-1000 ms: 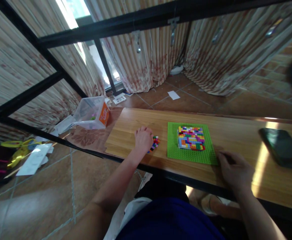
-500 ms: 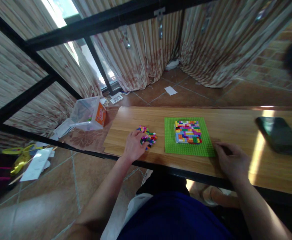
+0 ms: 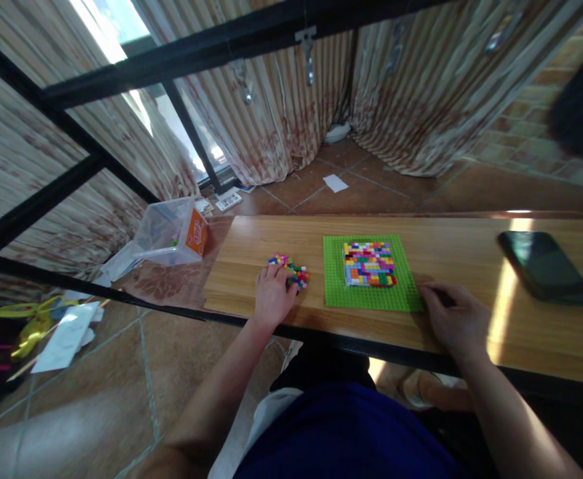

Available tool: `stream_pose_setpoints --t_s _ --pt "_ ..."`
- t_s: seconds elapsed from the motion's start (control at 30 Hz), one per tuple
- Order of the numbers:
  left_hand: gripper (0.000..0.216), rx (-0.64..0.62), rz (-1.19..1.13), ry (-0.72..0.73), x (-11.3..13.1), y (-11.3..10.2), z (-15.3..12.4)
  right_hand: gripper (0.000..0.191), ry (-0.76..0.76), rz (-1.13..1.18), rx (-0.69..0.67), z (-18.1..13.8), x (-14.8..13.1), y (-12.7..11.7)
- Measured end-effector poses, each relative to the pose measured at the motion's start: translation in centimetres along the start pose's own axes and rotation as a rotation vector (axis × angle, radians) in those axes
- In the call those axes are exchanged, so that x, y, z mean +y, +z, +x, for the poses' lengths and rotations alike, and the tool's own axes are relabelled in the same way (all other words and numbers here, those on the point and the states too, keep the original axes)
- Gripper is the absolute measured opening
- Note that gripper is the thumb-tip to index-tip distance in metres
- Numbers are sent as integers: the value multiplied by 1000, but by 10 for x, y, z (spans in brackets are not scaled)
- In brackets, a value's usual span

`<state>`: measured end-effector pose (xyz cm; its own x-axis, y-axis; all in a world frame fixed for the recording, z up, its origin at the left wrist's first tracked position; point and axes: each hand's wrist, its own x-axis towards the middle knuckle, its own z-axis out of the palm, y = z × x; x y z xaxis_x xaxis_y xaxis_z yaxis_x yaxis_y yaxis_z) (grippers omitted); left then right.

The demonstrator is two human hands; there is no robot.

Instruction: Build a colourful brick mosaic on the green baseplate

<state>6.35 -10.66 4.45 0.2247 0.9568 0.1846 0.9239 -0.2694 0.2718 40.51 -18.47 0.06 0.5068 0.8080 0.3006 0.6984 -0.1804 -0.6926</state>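
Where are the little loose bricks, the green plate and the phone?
loose bricks (image 3: 291, 269), head view, middle of the pile.
green plate (image 3: 361, 297), head view, bare near strip.
phone (image 3: 546, 267), head view, middle of the dark screen.

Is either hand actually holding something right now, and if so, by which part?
Nothing is clearly held. The left hand rests on the pile of small bricks, fingers curled into it; the right hand lies on the table at the green baseplate corner.
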Motion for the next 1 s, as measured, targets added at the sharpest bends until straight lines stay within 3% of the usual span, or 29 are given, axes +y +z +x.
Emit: stream_pose_setpoints --t_s 0.63,0.83,0.9,1.0 --pt "13 -30 15 81 3 -5 10 29 -30 9 -1 0 4 3" --pt "20 109 -301 98 14 -24 7 30 46 63 0 2 4 0" --pt "25 137 -458 78 21 -29 3 32 89 88 14 1 -9 -3" --pt "25 127 -703 33 39 -33 -8 36 90 207 -1 -10 -52 -4"
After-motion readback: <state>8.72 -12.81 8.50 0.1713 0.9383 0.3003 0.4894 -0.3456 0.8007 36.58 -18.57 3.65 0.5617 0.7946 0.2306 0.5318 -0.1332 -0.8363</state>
